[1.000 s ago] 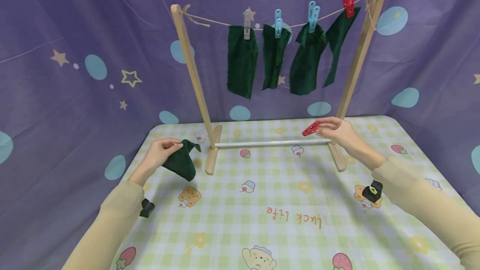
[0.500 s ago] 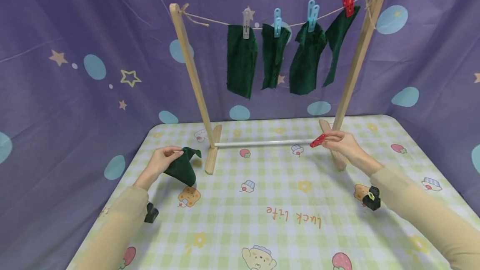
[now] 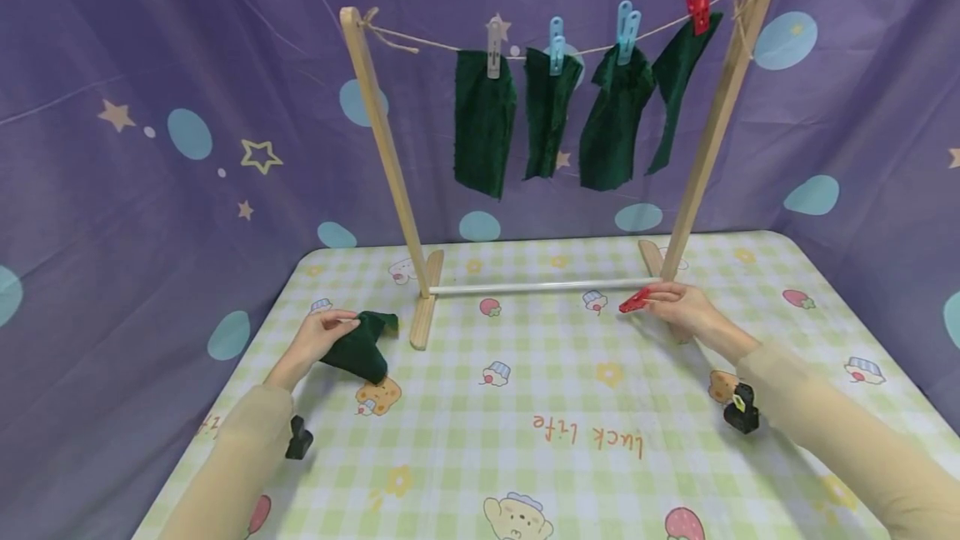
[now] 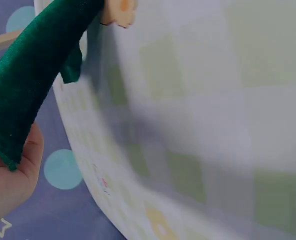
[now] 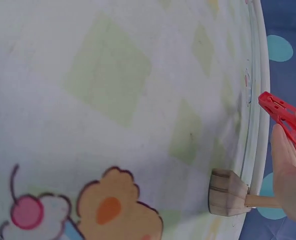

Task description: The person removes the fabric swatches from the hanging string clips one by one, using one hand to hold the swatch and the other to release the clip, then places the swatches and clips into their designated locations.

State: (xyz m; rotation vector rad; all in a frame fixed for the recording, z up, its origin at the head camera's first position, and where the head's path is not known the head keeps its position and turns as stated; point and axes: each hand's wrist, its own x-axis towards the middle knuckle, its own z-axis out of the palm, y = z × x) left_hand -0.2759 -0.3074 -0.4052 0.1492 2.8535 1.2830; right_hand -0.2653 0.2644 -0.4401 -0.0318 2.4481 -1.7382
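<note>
Against purple curtain (image 3: 112, 232), we count four green cloths (image 3: 484, 123) pegged to twine (image 3: 427, 42). Our left hand (image 3: 311, 342) pinches an unpegged fifth cloth (image 3: 361, 350), our right hand (image 3: 690, 312) a red clothespin (image 3: 634, 302).

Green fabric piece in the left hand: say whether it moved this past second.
Yes, downward in the head view: the green fabric piece now overlaps the printed orange cookie, having been above it.
</note>
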